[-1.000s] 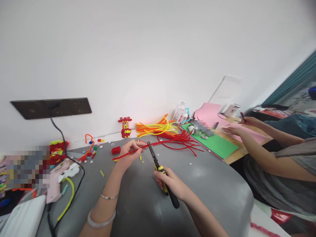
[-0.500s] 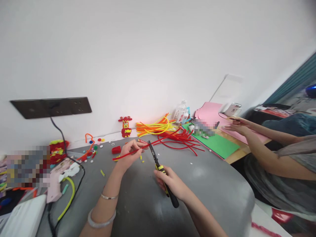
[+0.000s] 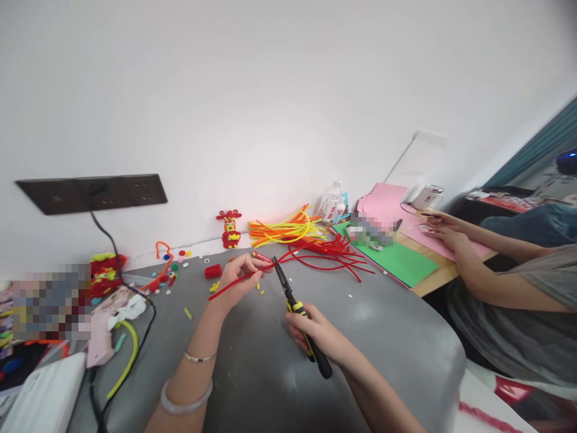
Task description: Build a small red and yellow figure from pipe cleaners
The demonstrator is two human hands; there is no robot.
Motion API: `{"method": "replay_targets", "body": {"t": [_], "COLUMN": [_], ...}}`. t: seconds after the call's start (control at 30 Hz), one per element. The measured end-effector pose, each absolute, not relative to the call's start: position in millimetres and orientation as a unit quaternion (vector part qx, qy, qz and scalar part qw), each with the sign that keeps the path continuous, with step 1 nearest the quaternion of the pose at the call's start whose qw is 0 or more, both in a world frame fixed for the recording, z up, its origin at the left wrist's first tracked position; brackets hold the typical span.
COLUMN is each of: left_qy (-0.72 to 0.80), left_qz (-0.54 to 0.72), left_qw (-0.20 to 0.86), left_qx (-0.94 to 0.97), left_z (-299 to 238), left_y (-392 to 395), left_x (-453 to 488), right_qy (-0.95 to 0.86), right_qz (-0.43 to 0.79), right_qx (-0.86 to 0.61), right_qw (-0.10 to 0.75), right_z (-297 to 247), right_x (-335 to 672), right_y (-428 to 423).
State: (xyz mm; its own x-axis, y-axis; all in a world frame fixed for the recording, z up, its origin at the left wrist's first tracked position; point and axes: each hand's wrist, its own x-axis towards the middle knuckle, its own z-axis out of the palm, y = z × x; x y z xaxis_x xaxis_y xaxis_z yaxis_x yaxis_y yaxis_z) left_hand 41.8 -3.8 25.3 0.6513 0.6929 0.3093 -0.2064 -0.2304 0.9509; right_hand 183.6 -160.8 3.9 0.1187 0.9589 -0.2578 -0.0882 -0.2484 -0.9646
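Pinched between the fingers of my left hand (image 3: 238, 282) is a red pipe cleaner (image 3: 228, 291), slanting up to the right. My right hand (image 3: 315, 329) is closed round the black and yellow handles of a pair of pliers (image 3: 283, 281). The plier jaws meet the pipe cleaner just right of my left fingertips; whether they are fully closed on it I cannot tell. Behind them lie bundles of red pipe cleaners (image 3: 336, 252) and orange and yellow pipe cleaners (image 3: 279, 233). A small red and yellow figure (image 3: 231, 231) stands by the wall.
A red block-like piece (image 3: 213, 272) and small pompoms (image 3: 174, 278) lie left. Further left are a pink glue gun (image 3: 99, 343), a black cable (image 3: 151, 319) and a white box (image 3: 45, 391). To the right are green paper (image 3: 412, 264), a bottle (image 3: 331, 201) and another person's hands (image 3: 444, 231).
The red length running past the plier jaws no longer shows as one long straight line. Both hands have barely shifted. The other person's hands have drawn closer together over the pink paper.
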Motion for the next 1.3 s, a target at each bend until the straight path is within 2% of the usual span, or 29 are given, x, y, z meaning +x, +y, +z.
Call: {"method": "replay_targets", "body": {"t": [0.23, 0.37, 0.47, 0.57, 0.67, 0.73, 0.8, 0.93, 1.07, 1.17, 1.3], "left_qy": [0.201, 0.255, 0.295, 0.324, 0.332, 0.328, 0.322, 0.306, 0.305, 0.308, 0.296], "left_qz": [0.394, 0.424, 0.442, 0.440, 0.420, 0.406, 0.395, 0.404, 0.407, 0.407, 0.440], "left_qw": [0.564, 0.543, 0.542, 0.547, 0.586, 0.626, 0.660, 0.706, 0.734, 0.733, 0.744], "left_qx": [0.697, 0.679, 0.651, 0.634, 0.608, 0.580, 0.552, 0.495, 0.449, 0.450, 0.406], "left_z": [21.1, 17.0, 14.3, 10.7, 6.8, 5.3, 4.7, 3.9, 3.9, 5.6, 7.5], "left_y": [10.8, 22.8, 27.5, 29.0, 28.7, 27.6, 26.1, 23.2, 19.9, 17.1, 15.3], "left_x": [36.1, 33.0, 32.3, 33.7, 37.0, 39.6, 42.0, 46.9, 51.9, 55.0, 57.2], "right_qy": [-0.305, -0.325, -0.395, -0.490, -0.527, -0.544, -0.567, -0.586, -0.573, -0.579, -0.576], "right_qz": [0.686, 0.675, 0.529, 0.298, 0.117, 0.057, 0.031, -0.015, -0.006, 0.117, 0.359], "right_qx": [-0.457, -0.440, -0.579, -0.734, -0.810, -0.820, -0.808, -0.779, -0.727, -0.628, -0.461], "right_qw": [0.477, 0.496, 0.479, 0.363, 0.228, 0.169, 0.155, 0.222, 0.379, 0.507, 0.572], "right_z": [-3.5, 8.2, 26.6, 37.3, 30.4, 17.4, 1.4, -21.9, -13.2, 9.2, 30.6], "right_x": [193.3, 210.4, 233.0, 259.6, 282.3, 293.6, 301.9, 307.2, 284.6, 249.4, 206.1], "right_y": [-156.2, -159.2, -163.8, -163.4, -154.4, -144.7, -134.2, -116.9, -103.7, -86.7, -48.0]}}
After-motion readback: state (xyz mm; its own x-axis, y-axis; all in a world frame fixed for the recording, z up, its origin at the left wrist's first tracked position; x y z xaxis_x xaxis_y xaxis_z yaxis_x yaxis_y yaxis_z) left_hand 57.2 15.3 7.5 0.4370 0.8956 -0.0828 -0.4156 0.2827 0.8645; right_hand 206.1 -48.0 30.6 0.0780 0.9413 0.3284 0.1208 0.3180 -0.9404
